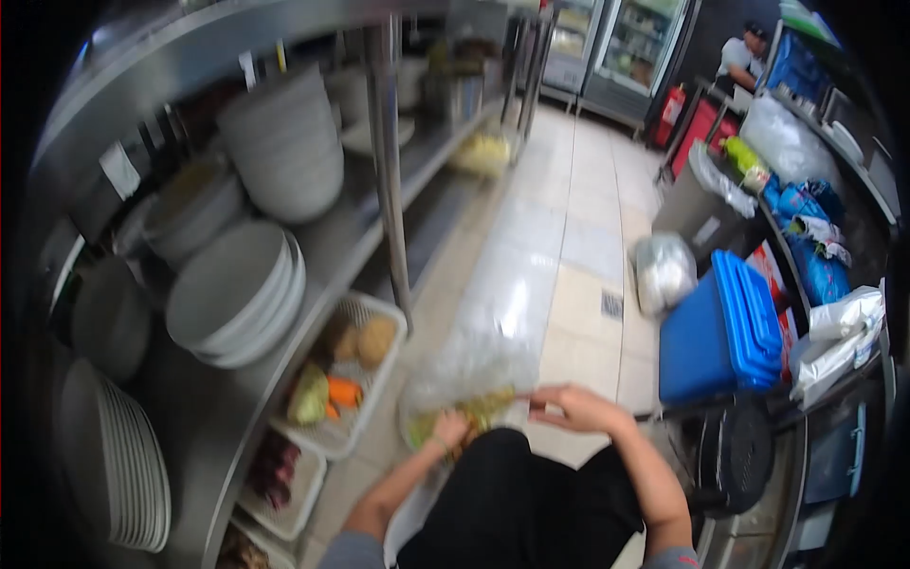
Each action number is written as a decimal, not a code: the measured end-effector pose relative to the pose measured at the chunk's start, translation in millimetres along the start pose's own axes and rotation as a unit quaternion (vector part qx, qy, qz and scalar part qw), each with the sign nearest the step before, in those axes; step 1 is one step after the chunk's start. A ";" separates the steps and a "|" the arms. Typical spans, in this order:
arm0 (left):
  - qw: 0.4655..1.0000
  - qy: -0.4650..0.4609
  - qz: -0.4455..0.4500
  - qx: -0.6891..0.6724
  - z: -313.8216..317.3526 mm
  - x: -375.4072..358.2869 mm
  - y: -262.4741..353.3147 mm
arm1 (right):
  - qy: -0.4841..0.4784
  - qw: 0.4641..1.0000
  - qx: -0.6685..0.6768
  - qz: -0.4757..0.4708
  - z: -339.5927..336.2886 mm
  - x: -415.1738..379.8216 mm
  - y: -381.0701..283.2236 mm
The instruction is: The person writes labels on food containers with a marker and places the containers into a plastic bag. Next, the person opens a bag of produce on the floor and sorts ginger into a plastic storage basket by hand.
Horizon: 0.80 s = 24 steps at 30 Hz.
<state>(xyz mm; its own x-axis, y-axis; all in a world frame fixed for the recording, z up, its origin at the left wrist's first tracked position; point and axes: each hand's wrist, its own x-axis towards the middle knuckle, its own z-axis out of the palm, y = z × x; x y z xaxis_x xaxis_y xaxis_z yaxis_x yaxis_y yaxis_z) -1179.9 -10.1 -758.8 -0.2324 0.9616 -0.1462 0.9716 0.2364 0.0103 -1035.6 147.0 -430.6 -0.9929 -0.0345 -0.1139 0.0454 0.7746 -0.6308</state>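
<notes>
Low in front of my knees lies a clear plastic bag (488, 356) with pale green, leafy vegetables (427, 431) in its mouth. My left hand (453, 429) reaches into that mouth, its fingers curled among the leaves; the fingertips are hidden. At the bag's right edge is my right hand (573, 408), with fingers bent towards the thumb and seemingly pinching the plastic rim. Blur hides the exact contact. Just left of the bag, a white basket (391, 356) holds orange carrots (344, 391), a pale green vegetable (308, 396) and brown roundish produce (376, 339).
A steel shelf (336, 275) on the left carries stacked bowls (284, 142) and plates (232, 289). Beneath it sits a crate with dark red produce (275, 469). A blue lidded bin (711, 332) and a stuffed bag (664, 270) stand right. Another person (742, 59) is far back.
</notes>
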 end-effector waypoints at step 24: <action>0.988 0.068 -0.112 -0.085 77.5 -4.7 42.5 | -0.032 0.999 0.011 0.027 6.0 -9.9 17.2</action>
<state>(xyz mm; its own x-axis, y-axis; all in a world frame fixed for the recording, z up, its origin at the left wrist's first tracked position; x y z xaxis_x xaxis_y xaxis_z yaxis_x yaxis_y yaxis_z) -1134.1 -15.4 -834.4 -0.4553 0.8898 -0.0304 0.8764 0.4539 0.1608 -1024.4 156.9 -445.0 -0.9800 -0.0329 -0.1962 0.1023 0.7625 -0.6389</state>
